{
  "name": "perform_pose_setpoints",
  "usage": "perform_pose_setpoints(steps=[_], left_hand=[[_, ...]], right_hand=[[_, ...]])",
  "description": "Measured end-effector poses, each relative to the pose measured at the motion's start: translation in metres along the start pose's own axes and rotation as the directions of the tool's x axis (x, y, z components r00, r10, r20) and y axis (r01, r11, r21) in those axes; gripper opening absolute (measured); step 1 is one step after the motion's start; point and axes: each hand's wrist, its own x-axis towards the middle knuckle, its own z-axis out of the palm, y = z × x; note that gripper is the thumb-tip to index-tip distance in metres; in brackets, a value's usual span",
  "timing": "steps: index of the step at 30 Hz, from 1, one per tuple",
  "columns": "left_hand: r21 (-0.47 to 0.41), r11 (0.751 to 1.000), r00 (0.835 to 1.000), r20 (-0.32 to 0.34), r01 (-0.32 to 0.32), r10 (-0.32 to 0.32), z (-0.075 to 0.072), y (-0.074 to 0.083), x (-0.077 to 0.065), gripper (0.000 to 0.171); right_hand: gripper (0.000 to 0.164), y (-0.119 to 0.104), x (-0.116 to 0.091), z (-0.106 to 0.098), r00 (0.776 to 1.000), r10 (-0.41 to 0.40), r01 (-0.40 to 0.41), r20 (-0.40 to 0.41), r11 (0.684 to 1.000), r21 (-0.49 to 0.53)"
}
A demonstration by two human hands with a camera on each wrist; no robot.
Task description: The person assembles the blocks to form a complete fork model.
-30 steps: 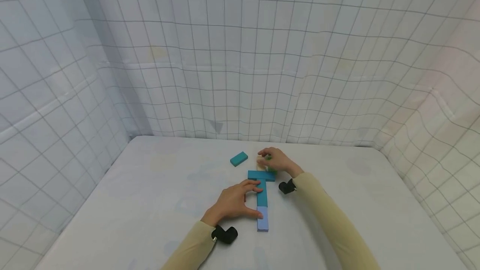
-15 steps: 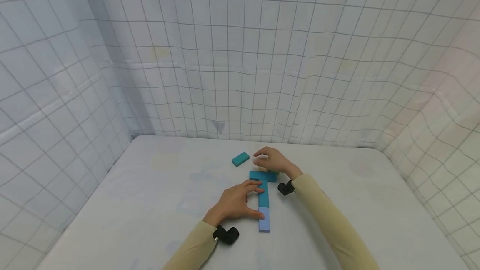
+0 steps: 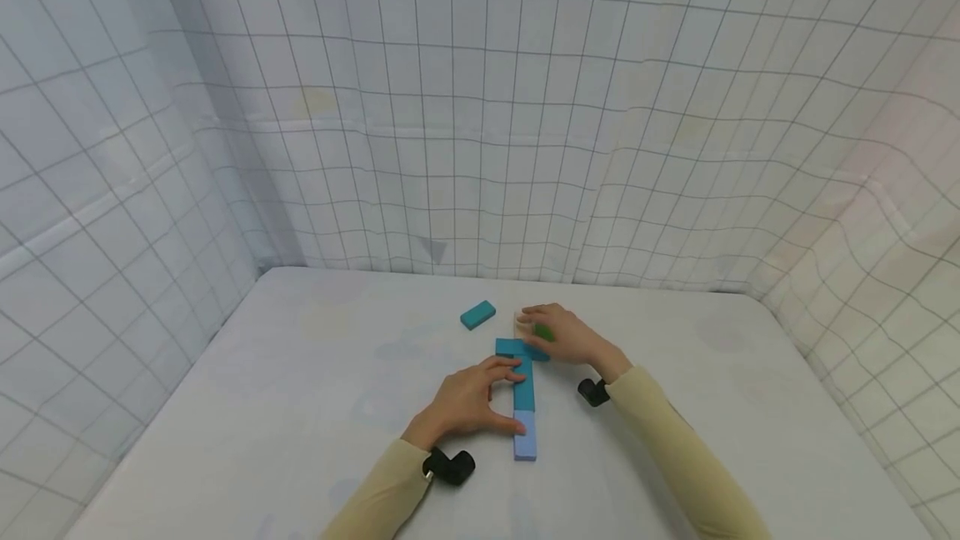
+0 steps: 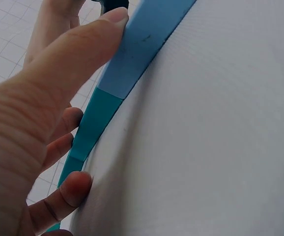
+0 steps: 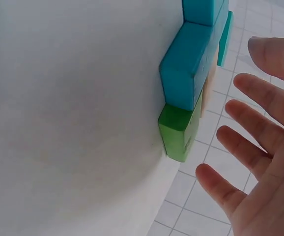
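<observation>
My left hand (image 3: 465,402) rests along the left side of a row of flat blocks. Its thumb touches the light blue block (image 3: 526,445) at the near end, while the fingertips lie against the teal block (image 3: 524,397) beyond. Both show in the left wrist view as a light blue block (image 4: 142,46) and a teal one (image 4: 100,118). A crosswise blue-teal block (image 3: 508,347) tops the row. Over its right part hovers my right hand (image 3: 570,336), fingers loosely spread and holding nothing. Behind it are a green block (image 5: 176,130) and a cream block (image 5: 211,86), both partly hidden.
A loose teal block (image 3: 477,315) lies at an angle, left of the cream block. Everything sits on a white-covered table (image 3: 285,407). A white grid-patterned cloth (image 3: 450,148) hangs behind it and along both sides.
My right hand first shifted slightly left over the cream block, then moved back right and nearer, with more of the green block showing. My left hand has stayed in place.
</observation>
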Motion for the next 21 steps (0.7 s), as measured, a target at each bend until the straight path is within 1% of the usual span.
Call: perform_pose_setpoints(steps=[4,10,13,15,19,21], left_hand=[[0.01,1.0,1.0,0.002,0.003,-0.003,0.0,0.001,0.0,0.073],[0.012,1.0,1.0,0.008,0.009,-0.01,0.0,0.001,0.0,0.075],[0.013,1.0,1.0,0.006,0.012,-0.012,0.0,0.0,0.0,0.075],[0.014,1.0,1.0,0.006,0.012,-0.012,0.0,0.0,0.0,0.075],[0.014,1.0,1.0,0.005,0.009,-0.009,0.0,0.0,0.001,0.075],[0.013,1.0,1.0,0.005,0.009,-0.009,0.0,0.0,0.001,0.075]], right_hand=[[0.047,-0.002,-0.009,0.002,1.0,-0.008,0.01,0.03,0.998,-0.059],[0.051,-0.006,-0.018,0.005,0.999,-0.023,0.026,0.027,0.993,-0.112],[0.053,-0.008,-0.021,0.006,1.0,-0.011,0.013,0.02,0.992,-0.124],[0.055,-0.01,-0.022,0.007,1.0,0.012,-0.009,0.023,0.991,-0.13],[0.058,-0.013,-0.025,0.008,0.998,0.052,-0.046,0.039,0.987,-0.155],[0.06,-0.014,-0.026,0.009,0.997,0.058,-0.05,0.044,0.986,-0.16]])
